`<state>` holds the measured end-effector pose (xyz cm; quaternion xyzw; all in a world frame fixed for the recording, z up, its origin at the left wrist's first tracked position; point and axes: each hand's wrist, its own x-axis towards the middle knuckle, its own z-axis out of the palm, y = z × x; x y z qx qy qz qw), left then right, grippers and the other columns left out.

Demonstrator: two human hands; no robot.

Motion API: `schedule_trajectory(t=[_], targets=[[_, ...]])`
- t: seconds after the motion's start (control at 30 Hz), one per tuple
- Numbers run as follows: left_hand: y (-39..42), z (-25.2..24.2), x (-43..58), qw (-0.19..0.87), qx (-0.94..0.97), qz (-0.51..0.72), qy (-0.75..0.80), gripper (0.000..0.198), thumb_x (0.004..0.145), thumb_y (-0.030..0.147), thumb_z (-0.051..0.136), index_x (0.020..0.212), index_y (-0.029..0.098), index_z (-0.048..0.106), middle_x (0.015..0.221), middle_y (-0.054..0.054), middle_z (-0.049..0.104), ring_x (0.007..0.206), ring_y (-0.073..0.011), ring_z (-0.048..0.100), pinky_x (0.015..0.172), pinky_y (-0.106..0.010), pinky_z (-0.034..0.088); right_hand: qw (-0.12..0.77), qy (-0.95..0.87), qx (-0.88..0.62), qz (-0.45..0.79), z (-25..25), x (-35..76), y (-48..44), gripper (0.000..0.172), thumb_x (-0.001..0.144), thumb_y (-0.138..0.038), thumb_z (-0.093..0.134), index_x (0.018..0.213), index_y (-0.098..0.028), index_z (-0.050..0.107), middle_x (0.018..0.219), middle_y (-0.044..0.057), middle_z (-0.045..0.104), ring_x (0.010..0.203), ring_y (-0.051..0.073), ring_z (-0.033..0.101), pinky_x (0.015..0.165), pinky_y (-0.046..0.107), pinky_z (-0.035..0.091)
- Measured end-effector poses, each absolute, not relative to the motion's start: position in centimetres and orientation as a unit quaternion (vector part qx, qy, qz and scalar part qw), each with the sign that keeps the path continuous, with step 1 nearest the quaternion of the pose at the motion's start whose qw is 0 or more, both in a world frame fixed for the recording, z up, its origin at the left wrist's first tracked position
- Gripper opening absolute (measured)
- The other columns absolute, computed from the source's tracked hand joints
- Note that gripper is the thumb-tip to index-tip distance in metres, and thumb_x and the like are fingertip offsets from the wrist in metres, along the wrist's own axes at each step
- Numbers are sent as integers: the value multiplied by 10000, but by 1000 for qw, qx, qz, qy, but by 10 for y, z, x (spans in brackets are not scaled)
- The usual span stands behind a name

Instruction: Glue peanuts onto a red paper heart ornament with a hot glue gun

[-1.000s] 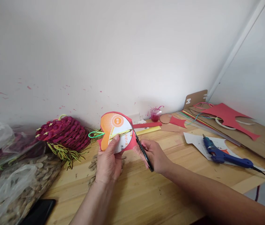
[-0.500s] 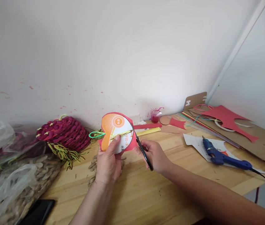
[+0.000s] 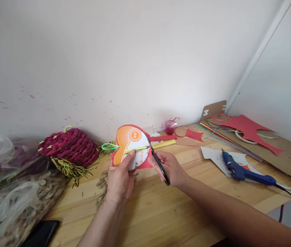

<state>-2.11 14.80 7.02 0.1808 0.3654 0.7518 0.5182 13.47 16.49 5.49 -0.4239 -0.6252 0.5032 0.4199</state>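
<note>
Printed card (image 3: 134,137) is pinched by the left hand (image 3: 119,180), thumb uppermost, the right hand (image 3: 173,168) curled around scissors (image 3: 158,163).

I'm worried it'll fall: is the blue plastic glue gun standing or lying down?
Lying down: the glue gun rests lengthwise on the angular white card.

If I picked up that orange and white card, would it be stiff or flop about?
Probably fairly stiff: the card looks flat, though the left hand holds it at the near side. It looks thin, so it's likely light. The green loop sticking out past its left side looks like thin cord, so that bit might bend easily.
</note>
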Motion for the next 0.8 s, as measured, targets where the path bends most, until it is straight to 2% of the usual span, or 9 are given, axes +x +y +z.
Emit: schedule_trajectory(t=[0.33, 0.43, 0.57, 0.8], targets=[[149, 74, -25, 510, 199, 751, 369, 391, 712, 93, 886, 1077, 176, 773, 1065, -81, 838, 887, -194, 811, 770, -237, 661, 414, -626, -433, 499, 58, 136, 165, 582, 820, -668, 743, 617, -249, 393, 478, -83, 355, 428, 91, 346, 432, 257, 258], [150, 74, -27, 508, 201, 749, 374, 414, 684, 96, 905, 1068, 175, 770, 1053, -77, 839, 868, -192, 811, 763, -236, 659, 414, -629, -435, 493, 56, 137, 167, 551, 816, -628, 769, 634, -245, 417, 495, -83, 374, 435, 92, 362, 436, 254, 267], [150, 74, -26, 526, 212, 734, 374, 477, 613, 114, 957, 1048, 161, 767, 1032, -80, 840, 837, -195, 807, 748, -251, 662, 411, -636, -427, 495, 55, 139, 170, 557, 845, -603, 758, 650, -251, 374, 493, -87, 369, 450, 98, 374, 457, 253, 296], [150, 73, -25, 529, 211, 730, 378, 478, 577, 117, 974, 1002, 150, 759, 999, -79, 840, 811, -195, 804, 744, -261, 666, 398, -646, -429, 490, 57, 141, 172, 602, 857, -695, 699, 621, -252, 367, 486, -77, 363, 457, 103, 357, 458, 266, 285]])
